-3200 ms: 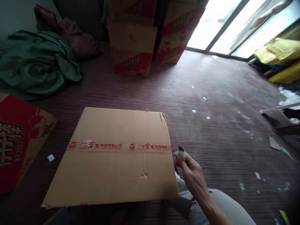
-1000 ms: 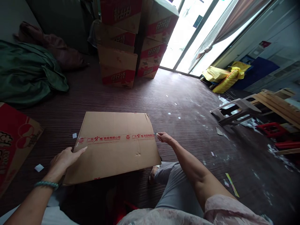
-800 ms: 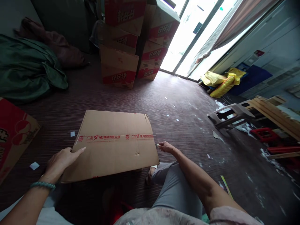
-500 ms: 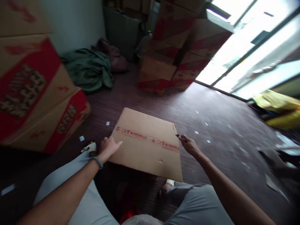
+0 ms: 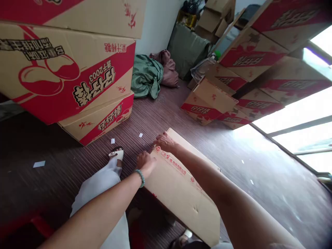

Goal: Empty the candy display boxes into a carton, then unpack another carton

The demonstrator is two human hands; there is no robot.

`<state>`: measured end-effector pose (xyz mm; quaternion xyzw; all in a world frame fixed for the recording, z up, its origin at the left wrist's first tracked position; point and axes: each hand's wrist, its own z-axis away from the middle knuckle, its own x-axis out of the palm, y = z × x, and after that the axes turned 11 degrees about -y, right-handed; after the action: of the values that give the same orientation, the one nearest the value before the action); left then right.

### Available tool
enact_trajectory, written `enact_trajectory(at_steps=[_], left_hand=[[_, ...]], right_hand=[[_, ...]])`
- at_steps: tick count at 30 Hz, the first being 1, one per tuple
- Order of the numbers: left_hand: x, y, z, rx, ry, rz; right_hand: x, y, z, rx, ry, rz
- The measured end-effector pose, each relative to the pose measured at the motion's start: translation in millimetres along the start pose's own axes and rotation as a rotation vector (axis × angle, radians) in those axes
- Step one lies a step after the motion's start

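Your right hand (image 5: 163, 141), fingers curled, grip unclear, meets the tape (image 5: 176, 166) just beside your flat-open left hand (image 5: 145, 162) on the box (image 5: 181, 193): a slip could nick it.

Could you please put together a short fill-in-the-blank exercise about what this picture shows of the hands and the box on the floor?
1. Both hands rest on a flat brown cardboard box sealed with a strip of ____ printed tape.
2. The left hand has a green beaded ____ at its wrist.
3. The right hand lies at the box's far ____.
4. A crumpled ____ cloth lies by the wall.

Missing words: red; bracelet; corner; green
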<state>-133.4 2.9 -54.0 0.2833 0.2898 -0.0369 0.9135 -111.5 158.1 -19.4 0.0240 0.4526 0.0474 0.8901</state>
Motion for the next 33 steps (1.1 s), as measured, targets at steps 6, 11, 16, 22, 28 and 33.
enact_trajectory(at_steps=[6,11,16,22,28,33], left_hand=[[3.8,0.1,0.8,-0.024,-0.026,0.054],[3.3,-0.2,2.2,-0.029,-0.046,0.060],[2.1,3.6,4.5,-0.041,-0.042,0.071],[3.1,3.2,4.7,-0.062,-0.045,0.087],[2.9,5.1,2.0,-0.074,-0.017,0.125],[4.8,7.7,1.5,-0.122,0.004,0.161]], right_hand=[[-2.9,1.3,-15.0,-0.133,-0.056,0.186],[-4.5,29.0,-13.8,-0.090,-0.057,0.244],[1.5,21.9,-8.0,-0.011,0.036,0.092],[1.9,10.4,-10.6,-0.095,-0.055,0.108],[-0.3,33.2,5.6,-0.008,-0.035,0.077],[-3.0,4.6,-6.5,-0.115,-0.031,0.052]])
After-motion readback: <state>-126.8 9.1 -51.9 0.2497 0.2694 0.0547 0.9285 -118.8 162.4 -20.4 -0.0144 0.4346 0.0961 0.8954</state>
